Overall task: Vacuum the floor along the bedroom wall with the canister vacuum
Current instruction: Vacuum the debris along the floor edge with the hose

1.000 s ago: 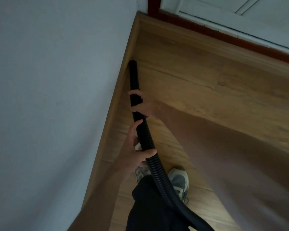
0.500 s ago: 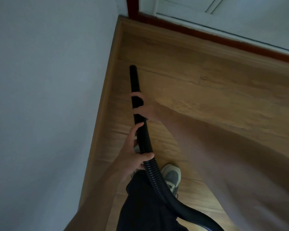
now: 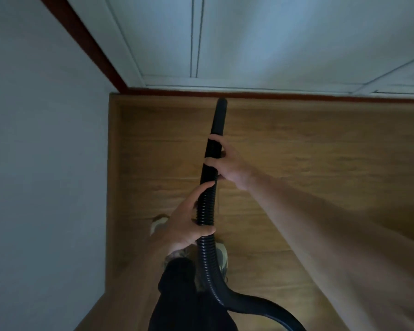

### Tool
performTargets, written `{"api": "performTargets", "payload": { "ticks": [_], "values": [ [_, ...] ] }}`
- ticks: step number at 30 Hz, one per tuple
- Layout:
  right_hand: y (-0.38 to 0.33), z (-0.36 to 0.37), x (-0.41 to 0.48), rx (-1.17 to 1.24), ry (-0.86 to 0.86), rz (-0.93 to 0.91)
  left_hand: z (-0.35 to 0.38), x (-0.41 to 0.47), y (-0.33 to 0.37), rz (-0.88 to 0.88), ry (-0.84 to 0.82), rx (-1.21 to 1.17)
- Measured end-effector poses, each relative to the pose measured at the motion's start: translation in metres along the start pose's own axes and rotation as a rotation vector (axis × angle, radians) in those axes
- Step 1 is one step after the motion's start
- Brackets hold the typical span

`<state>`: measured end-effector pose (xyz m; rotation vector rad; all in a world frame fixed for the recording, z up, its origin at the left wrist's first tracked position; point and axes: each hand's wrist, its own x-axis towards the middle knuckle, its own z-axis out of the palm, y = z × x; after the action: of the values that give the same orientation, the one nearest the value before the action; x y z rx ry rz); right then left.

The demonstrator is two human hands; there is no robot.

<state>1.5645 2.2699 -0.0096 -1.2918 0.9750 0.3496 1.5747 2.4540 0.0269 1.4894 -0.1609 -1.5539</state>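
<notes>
Right now the black vacuum hose [image 3: 206, 206] runs nearly straight away from the person, its long axis leaning slightly to the right toward its far end. That far end is a smooth, rigid tube [image 3: 219, 118] of matte plastic, round in section. It points at the red-brown trim strip [image 3: 296, 96] under a white panelled door [image 3: 273, 44]. Its tip lies just short of that strip, and whether it touches the floor [image 3: 320, 151] cannot be told.

Nearer the person the hose turns ribbed and flexible. It then curves off to the right at the bottom of the view.

The right hand [image 3: 227, 163] reaches in from the right of the hose and grasps the smooth part just above the ribs, fingers wrapped round it. The left hand [image 3: 187, 223] comes from the left and grips the ribbed part lower down, with the thumb laid along the ridges.

Under the hose lies warm brown wood-grain planking. A plain grey wall [image 3: 46, 163] stands well to its left. A pale shoe [image 3: 222, 258] shows just right of the hose, and a dark trouser leg [image 3: 184, 302] sits just left of its lower bend.
</notes>
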Motion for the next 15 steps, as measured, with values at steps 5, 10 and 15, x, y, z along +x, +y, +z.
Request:
{"api": "performTargets", "payload": {
  "ticks": [5, 10, 15],
  "values": [
    [-0.022, -0.068, -0.060, 0.182, 0.100, -0.041, 0.050, 0.000, 0.054, 0.029, -0.137, 0.090],
    [-0.029, -0.135, -0.123, 0.292, 0.240, -0.098, 0.109, 0.002, 0.092, 0.150, -0.270, 0.285],
    [-0.018, -0.198, -0.189, 0.362, 0.440, -0.193, 0.170, 0.009, 0.124, 0.217, -0.444, 0.470]
  ]
}}
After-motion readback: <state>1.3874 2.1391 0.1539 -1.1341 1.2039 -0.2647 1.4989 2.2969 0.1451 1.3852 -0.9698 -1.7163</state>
